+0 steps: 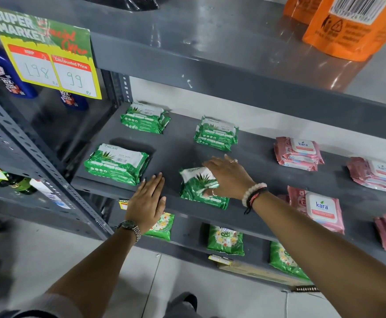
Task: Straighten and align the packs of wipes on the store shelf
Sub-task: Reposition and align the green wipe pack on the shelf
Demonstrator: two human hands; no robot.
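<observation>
The right hand (227, 177) lay spread on a soft, crinkly green pack of wipes (201, 188), tilted near the front of the flat grey shelf (173, 154). The left hand (147, 198) rested flat and loose just beside it, holding nothing. Other shiny green packs (116, 162) sat around.

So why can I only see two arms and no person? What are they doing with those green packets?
The camera sits on the person's head and looks down, so only their arms show. They are tidying a grey store shelf. The right hand rests on a crooked green pack of wipes, fingers spread over its top. The left hand hovers flat at the shelf's front edge, holding nothing. Three more green stacks lie nearby, and pink packs sit further right.
</observation>
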